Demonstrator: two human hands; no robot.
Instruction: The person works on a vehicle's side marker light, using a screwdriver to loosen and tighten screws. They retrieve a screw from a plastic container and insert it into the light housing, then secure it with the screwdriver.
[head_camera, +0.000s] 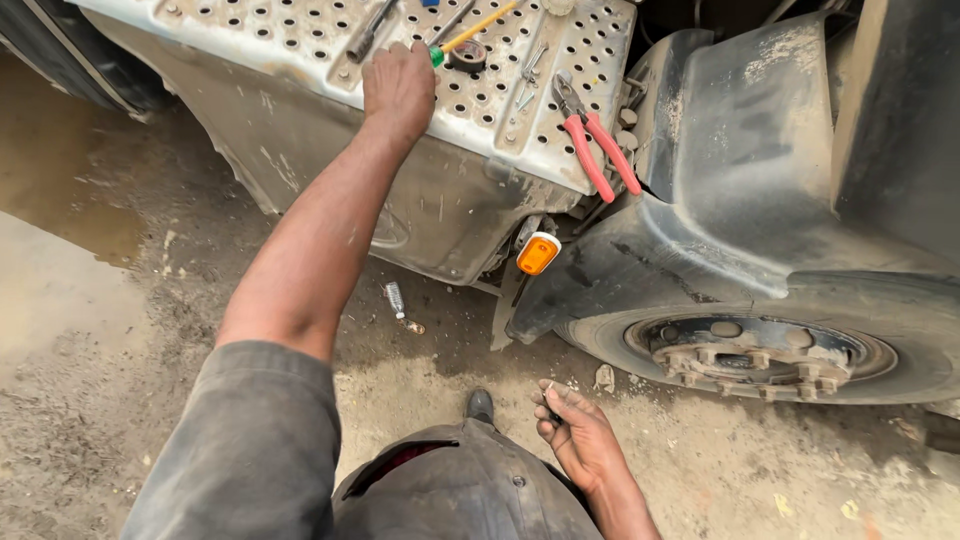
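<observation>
Fingers of your left hand (398, 88) are curled down over the perforated metal surface (300, 30), closing on the green end of the yellow-shafted screwdriver (470, 32); whether you already have a firm hold on it I cannot tell, since the back of the hand hides the fingertips. Take the handle fully into the palm before lifting, because the shaft runs away from the hand up and to its right, close past the roll of black tape (467, 55), and a loose pull could drag that along. Just beyond the tape lie small metal keys (530, 68), and farther to the right the red-handled pliers (592, 135) sit at the very edge of the surface, handles overhanging, so keep your forearm from sweeping that way. A grey metal tool (368, 35) lies just above the hand; lift straight up so as not to catch it. Your right hand (580, 440), low by your knee and well apart from the surface, is half open, with what seems a small part pinched between finger and thumb; keep it cupped so nothing drops onto the sandy ground (700, 470) beside the wheel (760, 350).
</observation>
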